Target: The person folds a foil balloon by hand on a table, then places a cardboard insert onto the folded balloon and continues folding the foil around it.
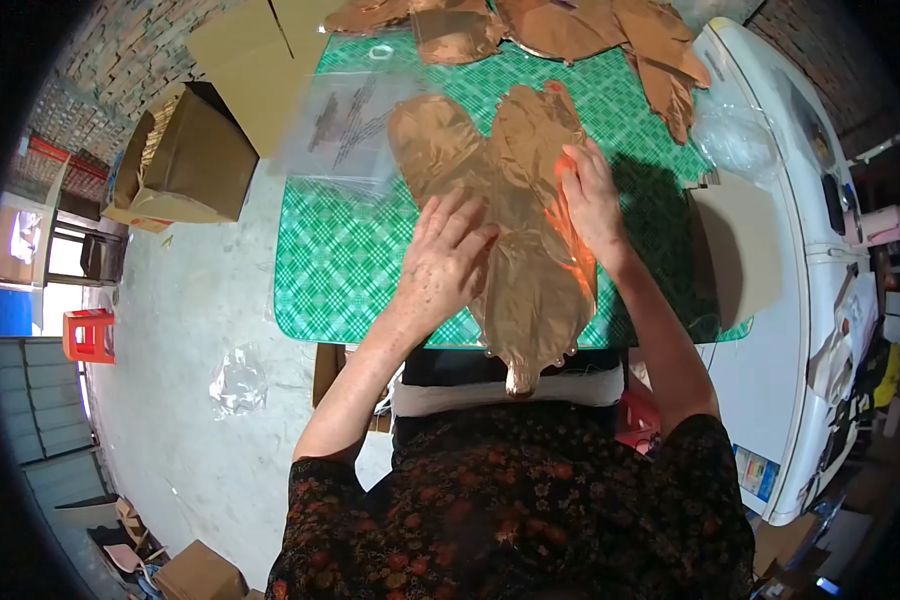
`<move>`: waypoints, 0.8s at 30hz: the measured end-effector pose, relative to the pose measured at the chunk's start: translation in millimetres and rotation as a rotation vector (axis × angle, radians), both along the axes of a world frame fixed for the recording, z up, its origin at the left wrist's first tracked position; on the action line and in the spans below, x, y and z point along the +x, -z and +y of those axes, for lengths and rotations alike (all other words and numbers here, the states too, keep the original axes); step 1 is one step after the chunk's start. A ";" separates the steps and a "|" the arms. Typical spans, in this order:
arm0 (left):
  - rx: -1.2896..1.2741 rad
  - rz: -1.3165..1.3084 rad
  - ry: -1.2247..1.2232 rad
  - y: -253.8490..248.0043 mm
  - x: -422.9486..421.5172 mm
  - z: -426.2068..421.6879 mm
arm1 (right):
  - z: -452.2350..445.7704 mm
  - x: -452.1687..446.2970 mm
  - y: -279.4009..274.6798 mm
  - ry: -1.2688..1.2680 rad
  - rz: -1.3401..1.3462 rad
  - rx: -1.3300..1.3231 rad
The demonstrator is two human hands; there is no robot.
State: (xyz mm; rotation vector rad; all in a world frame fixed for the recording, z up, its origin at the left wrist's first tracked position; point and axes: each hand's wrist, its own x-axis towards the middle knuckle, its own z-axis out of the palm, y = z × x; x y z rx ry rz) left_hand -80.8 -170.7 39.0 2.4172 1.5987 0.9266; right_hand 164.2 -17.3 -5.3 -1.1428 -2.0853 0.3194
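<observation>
A flat copper-coloured foil piece point(535, 270) with two rounded lobes at its far end lies on the green checked tablecloth point(330, 270). Its narrow tip hangs over the near table edge. My left hand point(448, 252) rests on the foil's left side, palm down, fingers slightly spread. On the right side, my right hand point(592, 200) has its fingers bent together at the foil's edge, beside an orange-red patch; what they pinch is too small to make out. Clear plastic bags point(345, 125) lie beyond my left hand.
More copper foil pieces point(560, 30) are piled along the far table edge. Clear plastic point(735, 140) and a white appliance point(810, 300) stand at the right. A cardboard box point(200, 160) is at the left, with a red stool point(90, 335) farther off.
</observation>
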 end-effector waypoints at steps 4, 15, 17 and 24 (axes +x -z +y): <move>0.010 0.008 -0.011 3.0 -1.5 4.0 | -4.8 -3.4 -7.4 -0.025 -0.046 0.136; 0.043 0.176 -0.050 11.6 -17.4 61.9 | 0.0 -1.6 -2.7 -0.033 -0.114 0.056; 0.049 0.190 -0.038 14.6 -16.3 67.4 | -0.3 -1.0 -2.1 -0.031 -0.124 0.062; 0.048 0.192 -0.054 15.2 -15.2 66.8 | -1.8 -1.6 -5.1 -0.036 -0.124 0.044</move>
